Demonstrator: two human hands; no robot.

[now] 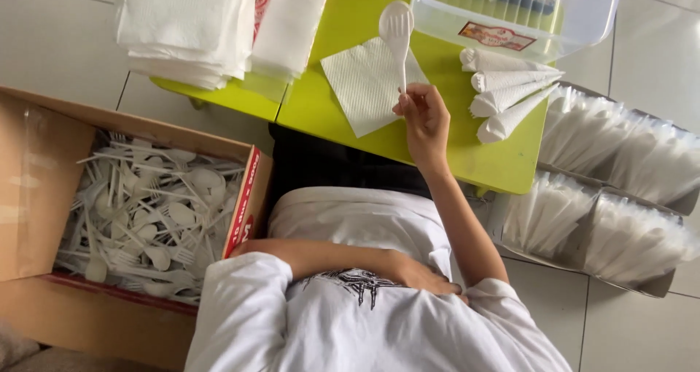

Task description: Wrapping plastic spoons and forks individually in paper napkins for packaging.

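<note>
My right hand [425, 121] pinches the handle of a white plastic spoon and fork [397, 29] held together, upright over a flat white paper napkin [361, 84]. The napkin lies on a lime-green table [343, 22]. My left hand [419, 274] lies flat across my white shirt, close to my right elbow, with nothing in it. To the right of the napkin lie several rolled napkin cones [510, 95].
A cardboard box [29, 190] at the left holds several loose white plastic forks and spoons [146, 211]. Napkin stacks [189, 22] sit at the table's far left. A clear plastic container [590, 14] stands far right. Trays of wrapped white bundles [620, 197] lie right, on the tiled floor.
</note>
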